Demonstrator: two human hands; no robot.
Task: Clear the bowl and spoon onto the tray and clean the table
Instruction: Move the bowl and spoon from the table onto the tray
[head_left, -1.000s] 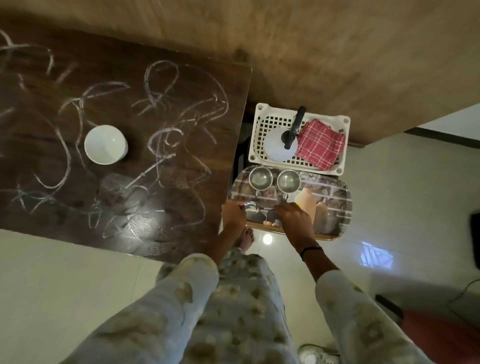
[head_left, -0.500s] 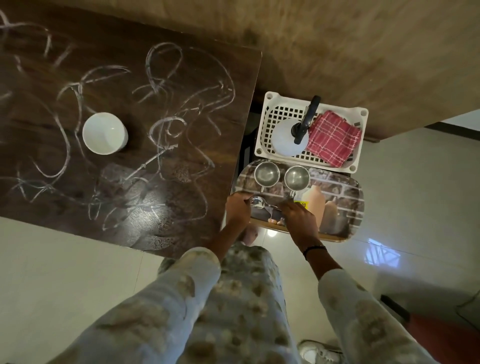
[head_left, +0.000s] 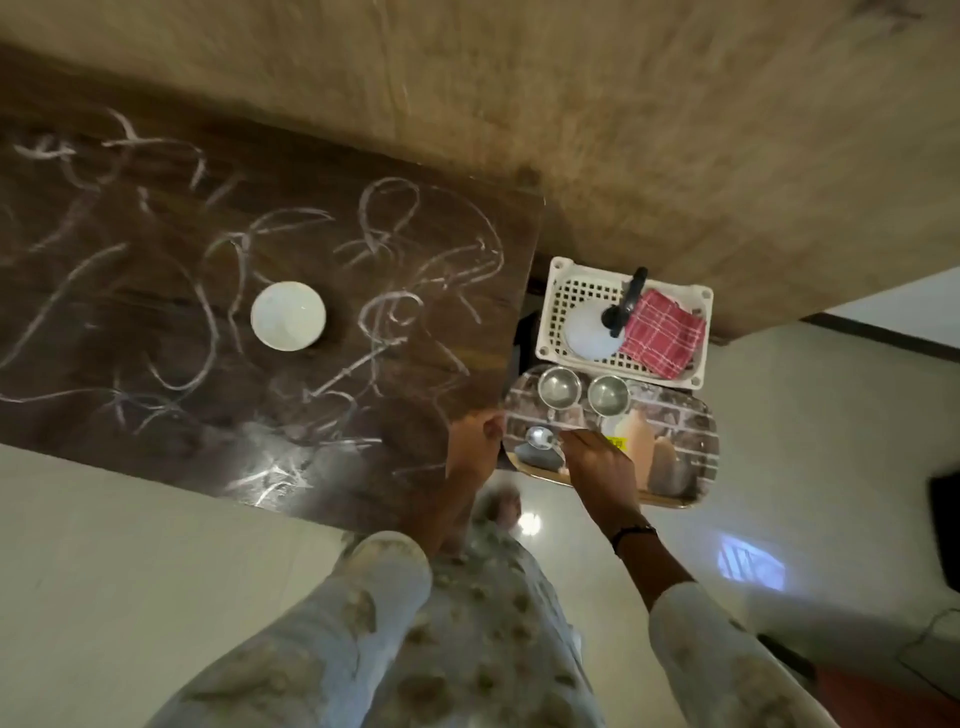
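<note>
Dim, warm indoor light. A bright glare spot sits on the glossy floor (head_left: 529, 522) beneath the hands, with a bluish window-like reflection to the right. The worktop (head_left: 156, 426) shows a soft sheen at its near edge. Motion blur smears everything; wide-angle distortion bends the edges.

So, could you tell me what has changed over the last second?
The left hand left the tray and now sits over the table corner. The right hand stays at the spoon on the tray. Bowl, cups and basket unchanged.
</note>
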